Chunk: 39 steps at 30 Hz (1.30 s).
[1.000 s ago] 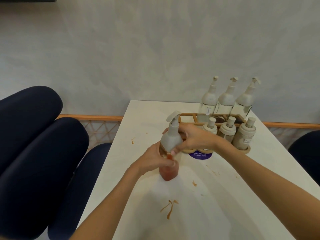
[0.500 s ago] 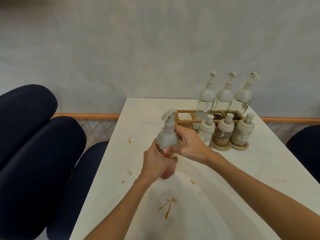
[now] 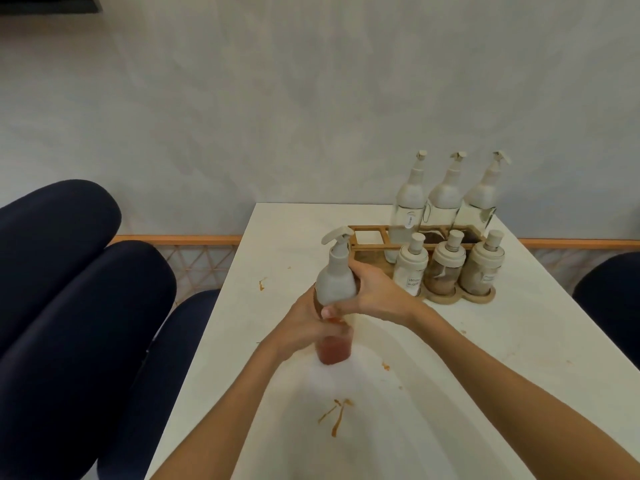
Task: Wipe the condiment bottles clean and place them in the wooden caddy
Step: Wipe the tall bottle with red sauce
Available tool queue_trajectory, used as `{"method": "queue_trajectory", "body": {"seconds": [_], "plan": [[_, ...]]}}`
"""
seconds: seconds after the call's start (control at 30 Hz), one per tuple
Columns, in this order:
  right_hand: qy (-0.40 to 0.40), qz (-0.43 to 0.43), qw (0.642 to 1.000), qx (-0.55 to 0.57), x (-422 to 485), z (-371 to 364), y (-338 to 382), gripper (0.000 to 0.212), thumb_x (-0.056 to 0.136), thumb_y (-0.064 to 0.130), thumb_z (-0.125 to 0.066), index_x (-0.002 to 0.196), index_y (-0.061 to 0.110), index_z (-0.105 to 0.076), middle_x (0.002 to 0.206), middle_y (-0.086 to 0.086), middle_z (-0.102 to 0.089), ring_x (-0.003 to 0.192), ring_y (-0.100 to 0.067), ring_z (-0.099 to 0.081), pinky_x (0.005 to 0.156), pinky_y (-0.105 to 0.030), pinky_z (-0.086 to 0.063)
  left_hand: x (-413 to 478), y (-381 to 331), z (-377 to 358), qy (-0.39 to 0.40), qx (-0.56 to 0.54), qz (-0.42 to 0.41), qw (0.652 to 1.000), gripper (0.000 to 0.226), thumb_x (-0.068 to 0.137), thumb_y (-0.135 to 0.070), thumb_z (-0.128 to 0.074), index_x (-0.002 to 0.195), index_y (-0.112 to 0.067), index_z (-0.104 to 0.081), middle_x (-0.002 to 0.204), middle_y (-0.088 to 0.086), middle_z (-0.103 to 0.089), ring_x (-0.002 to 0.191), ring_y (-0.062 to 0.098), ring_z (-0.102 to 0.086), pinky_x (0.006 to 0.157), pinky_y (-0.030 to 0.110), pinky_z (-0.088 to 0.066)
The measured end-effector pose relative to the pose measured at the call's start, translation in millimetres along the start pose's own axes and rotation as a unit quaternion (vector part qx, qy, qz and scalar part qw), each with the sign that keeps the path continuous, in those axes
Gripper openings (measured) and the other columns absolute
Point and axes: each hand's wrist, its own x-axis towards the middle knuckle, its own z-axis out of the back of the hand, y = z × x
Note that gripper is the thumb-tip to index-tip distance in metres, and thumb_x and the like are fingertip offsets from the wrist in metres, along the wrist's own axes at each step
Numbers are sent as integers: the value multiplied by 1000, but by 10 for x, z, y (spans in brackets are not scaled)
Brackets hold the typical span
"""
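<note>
A pump bottle [image 3: 335,282] with a grey top and orange-red sauce in its glass body stands near the middle of the white table [image 3: 519,341]. My left hand [image 3: 304,327] is wrapped around its body. My right hand [image 3: 377,296] grips it at the shoulder, just under the grey top. Behind, the wooden caddy [image 3: 367,237] holds three tall pump bottles [image 3: 446,195] at the back, with an empty slot at its left end. Three short jars [image 3: 446,268] sit in a round wooden base in front.
Orange sauce smears [image 3: 336,414] mark the table in front of me, with smaller spots [image 3: 262,283] to the left and right. Dark blue padded chairs [image 3: 76,306] line the left side, another [image 3: 613,299] is at the right edge. A grey wall stands behind.
The view has shifted a little. Both hands stay on the sauce bottle, which has moved slightly left and nearer to me, and my left hand has slid lower on its body.
</note>
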Motion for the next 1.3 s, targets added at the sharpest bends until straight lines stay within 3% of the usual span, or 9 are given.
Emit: {"method": "queue_trajectory", "body": {"seconds": [0.13,0.3,0.5,0.7,0.87,0.97,1.07,1.2,1.3], "plan": [[-80,11,997,-2,-30,-144,-52,57,59,38,-89,106,25,-60,95,8,-67,88,-7,-62,78,-29,-55,14,41,-59,-36,12,-6,999,69,54,-17,-85,118,-28,-60,103,-4,-71,98,13,-68,75,26,-55],[-123,19,992,13,-61,-183,-60,58,58,34,-90,108,25,-61,96,11,-67,90,-3,-61,71,-15,-51,-7,99,-136,-87,16,-13,996,74,54,-20,-86,121,-32,-56,104,-10,-68,97,8,-65,76,26,-55],[-76,0,997,4,-49,-134,-45,61,62,39,-87,113,28,-56,102,9,-66,94,-8,-62,83,-33,-55,44,57,-85,-50,40,-21,998,76,51,-28,-87,120,-33,-56,106,-8,-69,100,11,-67,85,39,-59],[-11,-1,1000,-8,-61,-68,-93,77,61,37,-88,126,30,-48,112,11,-64,103,-8,-61,90,-37,-53,17,152,-16,-34,-9,-14,999,96,54,-25,-95,134,-30,-42,128,-8,-58,118,11,-56,92,31,-54],[-157,-27,982,-104,-53,-256,-132,70,59,48,-86,114,22,-49,107,6,-58,97,-14,-54,78,-31,-50,-82,204,8,-86,-38,-28,995,93,54,-28,-92,131,-42,-42,131,-20,-52,121,7,-54,96,32,-51],[-212,-44,970,-106,-20,-371,-162,81,60,54,-83,123,21,-44,115,5,-52,106,-14,-50,82,-32,-48,-147,203,-62,-136,4,-40,990,94,58,-35,-88,136,-41,-37,133,-21,-48,119,6,-52,97,31,-49],[-203,-50,972,-105,-1,-385,-187,88,60,61,-80,129,23,-39,120,5,-50,110,-14,-48,85,-34,-48,-154,238,-216,-152,42,-50,986,92,62,-38,-88,136,-43,-33,135,-20,-44,118,7,-51,92,28,-51],[-172,-56,978,-105,6,-328,-208,90,60,64,-78,131,26,-39,123,7,-50,112,-12,-47,87,-33,-47,-82,226,-295,-195,39,-47,979,60,76,-30,-82,110,-51,-38,115,-26,-53,98,-9,-56,66,7,-47],[-148,-46,983,-100,22,-205,-207,80,63,57,-80,128,26,-43,118,9,-51,109,-10,-48,85,-28,-44,-9,172,-221,-173,24,-59,983,51,80,-17,-79,107,-44,-46,111,-23,-59,99,-8,-59,68,6,-49]]}}
